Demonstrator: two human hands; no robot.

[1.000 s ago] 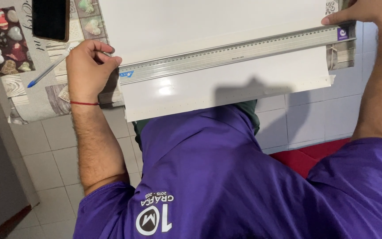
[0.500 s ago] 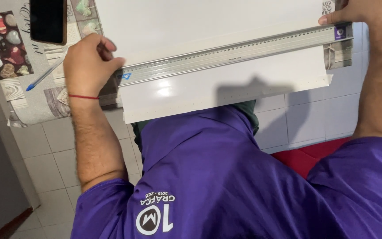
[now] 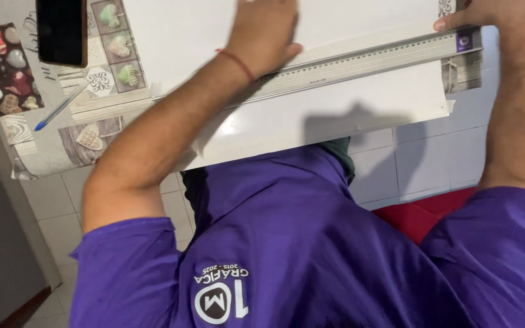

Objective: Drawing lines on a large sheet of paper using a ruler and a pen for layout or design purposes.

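Left hand [image 3: 265, 36]: fingers flat and spread, palm down, pressing on the white sheet [image 3: 335, 115] and on the upper edge of the long metal ruler [image 3: 366, 64]; nothing is clasped. The fingertips run out of the top of the view, so their exact ends cannot be told. A thin red cord [image 3: 237, 64] circles the wrist. The forearm crosses diagonally from the lower left over the sheet's near corner.

Right hand [image 3: 487, 15]: only partly in view at the upper right. One finger lies extended along the ruler's far end, touching its top edge just beside a small purple end tab [image 3: 464, 41]. Whether the remaining fingers are curled or flat cannot be told.

Ruler: silver, graduated, lying across the white sheet from left of centre to the right edge, slightly tilted, held down at both places named above.

White sheet: large, glossy, overhanging the near edge of the table toward the person's body.

Tablecloth [image 3: 44, 152]: grey patchwork print with hearts, covering the table to the left of the sheet.

Blue pen [image 3: 61, 108]: lying loose on the tablecloth, well apart from both hands.

Dark phone [image 3: 62, 30]: screen black, resting on the tablecloth at upper left.

Purple shirt [image 3: 311, 255]: fills the lower view. Pale floor tiles [image 3: 420, 164] show beneath the table.
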